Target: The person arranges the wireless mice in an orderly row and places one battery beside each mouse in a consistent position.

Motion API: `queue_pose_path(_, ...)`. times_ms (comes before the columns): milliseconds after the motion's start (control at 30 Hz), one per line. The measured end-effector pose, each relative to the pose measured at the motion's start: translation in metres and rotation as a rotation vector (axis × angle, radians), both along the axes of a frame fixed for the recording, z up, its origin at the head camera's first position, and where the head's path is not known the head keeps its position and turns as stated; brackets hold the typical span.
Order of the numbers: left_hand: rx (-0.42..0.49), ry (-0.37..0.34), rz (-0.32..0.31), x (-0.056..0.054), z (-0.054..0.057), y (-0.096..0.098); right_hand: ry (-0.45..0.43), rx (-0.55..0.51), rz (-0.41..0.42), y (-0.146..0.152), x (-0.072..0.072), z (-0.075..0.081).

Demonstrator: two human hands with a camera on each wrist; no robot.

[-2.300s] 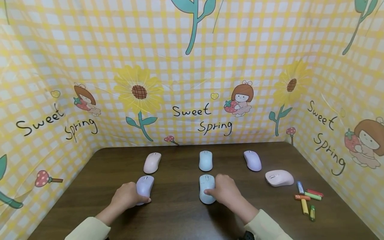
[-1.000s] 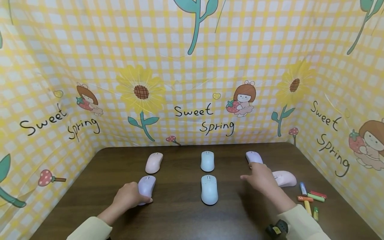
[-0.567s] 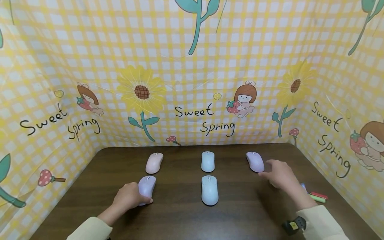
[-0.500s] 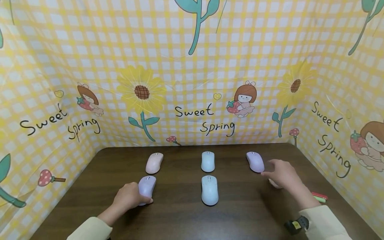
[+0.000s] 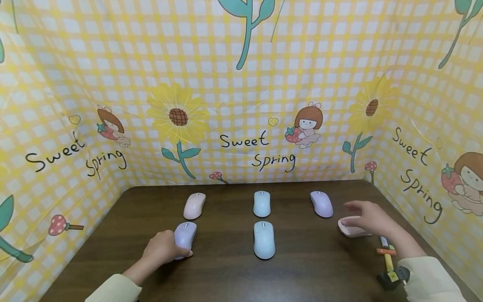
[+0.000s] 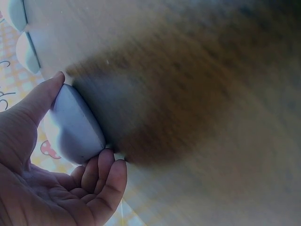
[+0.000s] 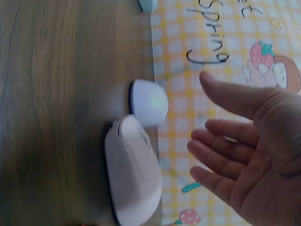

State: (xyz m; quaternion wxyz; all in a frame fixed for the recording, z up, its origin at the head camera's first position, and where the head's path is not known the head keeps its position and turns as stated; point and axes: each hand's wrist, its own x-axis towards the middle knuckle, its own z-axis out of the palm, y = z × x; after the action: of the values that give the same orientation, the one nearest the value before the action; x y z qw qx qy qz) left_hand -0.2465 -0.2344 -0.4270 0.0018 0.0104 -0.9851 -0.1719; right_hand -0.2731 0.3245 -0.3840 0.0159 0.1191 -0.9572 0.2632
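Observation:
My left hand (image 5: 162, 248) grips a lilac computer mouse (image 5: 186, 233) at the front left, and that mouse rests on the table. In the left wrist view, the thumb and curled fingertips meet opposite sides of the lilac mouse (image 6: 77, 127). My right hand (image 5: 373, 219) hovers around a pale pink mouse (image 5: 351, 232) at the right and partly covers it in the head view. From the right wrist, the pink mouse (image 7: 134, 174) lies apart from the loosely spread, bare fingers of the right hand (image 7: 263, 160).
A pink mouse (image 5: 194, 206), a light blue mouse (image 5: 262, 204) and another lilac mouse (image 5: 322, 204) form a back row. A second light blue mouse (image 5: 264, 240) sits front centre. Coloured batteries, including an orange one (image 5: 385, 251), lie partly behind my right forearm. Patterned cloth (image 5: 241, 105) surrounds the table.
My right hand has left the front light blue mouse, passed the back lilac mouse and moved right to the pink mouse. The left hand keeps its hold on the front lilac mouse.

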Motion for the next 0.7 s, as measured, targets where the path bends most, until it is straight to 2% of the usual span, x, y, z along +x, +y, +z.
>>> queue_pose_path(367,-0.001,-0.004,0.005,-0.001,-0.002,-0.001,0.018,-0.045,0.040,0.027,-0.006,-0.014)
queue_pose_path(700,-0.003,0.007,0.002,-0.001,-0.003,-0.001,-0.091,-0.128,0.034,0.047,-0.008,-0.024)
